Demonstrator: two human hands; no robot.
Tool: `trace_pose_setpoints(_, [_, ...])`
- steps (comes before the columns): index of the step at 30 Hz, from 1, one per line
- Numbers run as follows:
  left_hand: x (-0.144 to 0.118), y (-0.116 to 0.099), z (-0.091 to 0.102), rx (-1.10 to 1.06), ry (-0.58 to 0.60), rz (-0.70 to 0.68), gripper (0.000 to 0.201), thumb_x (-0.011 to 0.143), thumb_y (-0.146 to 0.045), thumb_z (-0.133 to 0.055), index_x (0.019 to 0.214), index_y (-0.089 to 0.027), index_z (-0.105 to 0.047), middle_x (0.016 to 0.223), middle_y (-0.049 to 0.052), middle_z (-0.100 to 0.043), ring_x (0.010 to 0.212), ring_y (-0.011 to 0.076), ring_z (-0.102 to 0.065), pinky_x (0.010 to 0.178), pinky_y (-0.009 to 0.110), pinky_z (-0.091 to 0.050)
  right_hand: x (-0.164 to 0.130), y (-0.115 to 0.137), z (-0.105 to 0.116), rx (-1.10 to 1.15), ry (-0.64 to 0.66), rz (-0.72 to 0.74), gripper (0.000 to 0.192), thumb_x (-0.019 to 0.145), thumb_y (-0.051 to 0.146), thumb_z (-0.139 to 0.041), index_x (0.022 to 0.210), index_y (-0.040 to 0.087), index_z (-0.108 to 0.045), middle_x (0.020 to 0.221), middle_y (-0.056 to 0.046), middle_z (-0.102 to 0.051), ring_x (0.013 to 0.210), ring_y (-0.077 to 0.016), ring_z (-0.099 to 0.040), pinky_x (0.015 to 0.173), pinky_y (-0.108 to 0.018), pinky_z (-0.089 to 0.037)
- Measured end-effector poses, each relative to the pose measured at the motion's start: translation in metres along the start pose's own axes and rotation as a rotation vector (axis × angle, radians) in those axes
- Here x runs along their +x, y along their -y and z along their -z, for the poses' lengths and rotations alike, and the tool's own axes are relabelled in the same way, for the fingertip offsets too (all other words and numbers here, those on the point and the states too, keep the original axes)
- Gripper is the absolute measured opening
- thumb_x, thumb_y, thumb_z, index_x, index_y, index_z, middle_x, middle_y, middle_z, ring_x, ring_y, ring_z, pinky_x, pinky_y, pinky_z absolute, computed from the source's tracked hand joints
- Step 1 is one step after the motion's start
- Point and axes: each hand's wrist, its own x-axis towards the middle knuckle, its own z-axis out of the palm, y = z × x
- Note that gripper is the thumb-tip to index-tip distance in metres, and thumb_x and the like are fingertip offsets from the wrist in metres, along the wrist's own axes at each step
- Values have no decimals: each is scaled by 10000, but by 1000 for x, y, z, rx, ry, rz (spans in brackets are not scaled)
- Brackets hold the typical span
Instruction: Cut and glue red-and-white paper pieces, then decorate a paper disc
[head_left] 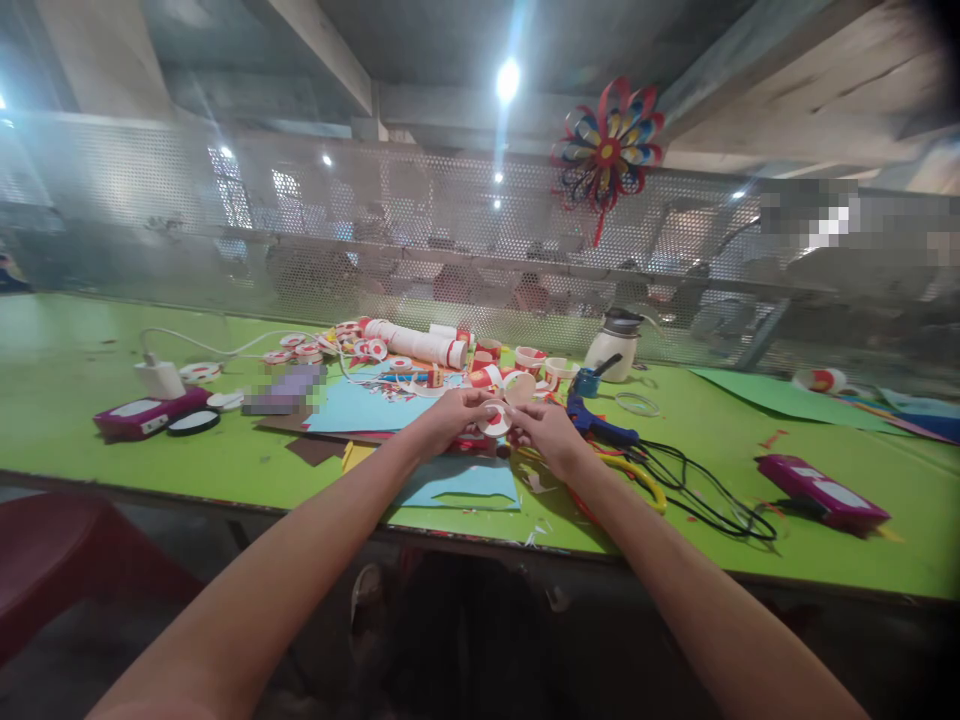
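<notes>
head view: both hands meet over the green bench point(225, 470), left hand point(450, 418) and right hand point(547, 432) with fingers pinched shut on a small paper ring point(495, 418). it looks light, flimsy, easily creased, best held by its edges. it's white with red patches, round.

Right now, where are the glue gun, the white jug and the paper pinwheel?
blue glue gun point(596, 422), head view, on its body.
white jug point(613, 356), head view, on its belly.
paper pinwheel point(609, 150), head view, on its centre.
</notes>
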Motion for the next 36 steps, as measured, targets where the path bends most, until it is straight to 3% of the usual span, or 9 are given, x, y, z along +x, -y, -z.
trace_pose_setpoints(6, [1, 1, 0, -1, -20, 12, 325, 552, -237, -813, 800, -90, -662, 698, 48, -656, 600, 114, -582, 600, 239, -450, -1, 0, -2, 2, 9, -24, 223, 633, 355, -765, 687, 150, -696, 470, 21, -603, 436, -104, -524, 453, -231, -448])
trace_pose_setpoints(14, [-3, -2, 1, 5, 44, 20, 362, 607, -315, -789, 872, -105, -661, 797, 67, -659, 663, 127, -597, 625, 254, -456, -1, 2, 0, 36, 12, -17, 262, 598, 373, -783, 698, 145, -700, 527, 23, -621, 478, -99, -546, 467, -223, -449])
trace_pose_setpoints(18, [-5, -2, -2, 13, 21, -13, 380, 574, -287, -808, 853, -102, -629, 773, 55, -656, 653, 126, -598, 629, 254, -452, -1, 0, 0, 63, 37, -30, 276, 590, 392, -783, 693, 148, -703, 528, 20, -624, 472, -97, -537, 477, -232, -462])
trace_pose_setpoints(23, [-2, 1, -4, 20, -35, -56, 324, 569, -217, -793, 804, -107, -598, 701, 29, -640, 598, 114, -585, 592, 240, -438, 0, -1, 0, 103, 60, -49, 295, 575, 398, -795, 713, 153, -706, 529, 15, -628, 470, -102, -535, 476, -240, -466])
trace_pose_setpoints(28, [-5, -3, -6, 3, -16, -26, 255, 631, -227, -746, 805, -108, -602, 721, 43, -644, 614, 127, -599, 599, 251, -454, 0, 0, 0, 138, 60, -54, 307, 564, 400, -807, 713, 151, -708, 554, 14, -636, 490, -100, -539, 484, -232, -465])
trace_pose_setpoints(33, [-10, -13, -9, -61, 45, 49, 313, 702, -269, -700, 971, -143, -601, 862, 63, -662, 663, 132, -605, 597, 251, -466, -1, 2, 1, 202, 56, -71, 314, 561, 392, -808, 722, 140, -713, 554, 12, -624, 507, -101, -531, 499, -237, -470])
trace_pose_setpoints(36, [-9, -15, -5, -137, 117, 27, 389, 727, -277, -657, 1089, -158, -577, 949, 81, -652, 711, 143, -603, 605, 255, -471, -1, 4, 3, 244, 59, -85, 304, 569, 371, -806, 724, 128, -709, 583, -5, -638, 516, -100, -535, 504, -237, -469])
